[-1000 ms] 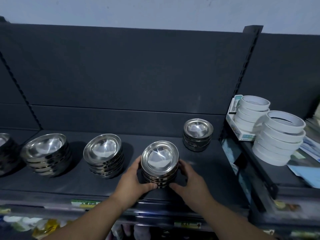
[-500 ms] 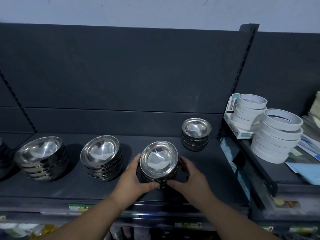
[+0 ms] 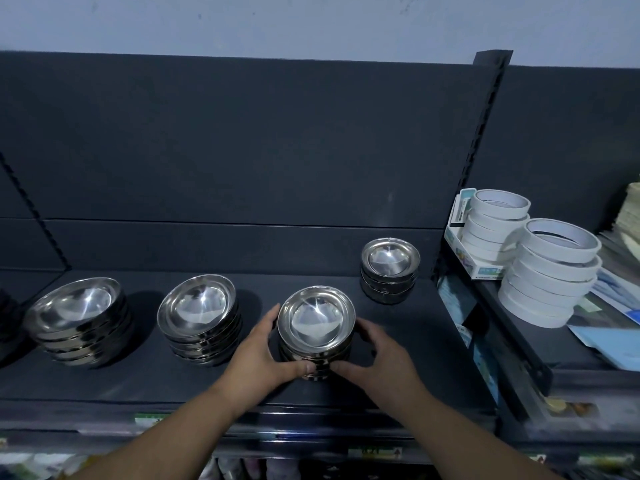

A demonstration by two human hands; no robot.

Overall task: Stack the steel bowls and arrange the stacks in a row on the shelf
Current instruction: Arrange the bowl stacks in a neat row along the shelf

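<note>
Several stacks of steel bowls stand on a dark shelf. A middle stack sits near the shelf's front, and both hands cup it. My left hand grips its left side, thumb curled under the front. On its right side my right hand does the same, the two thumbs almost meeting. To the left stand two wider stacks, one close by and one further left. A smaller stack stands behind and to the right, near the back panel.
A shelf upright divides this bay from the one on the right, where two stacks of white tape rolls and papers lie. The dark back panel rises behind the bowls. Goods show on the lower shelf below.
The view has drifted slightly to the right. Both hands stay on the middle stack, which sits at about the same spot on the shelf.
</note>
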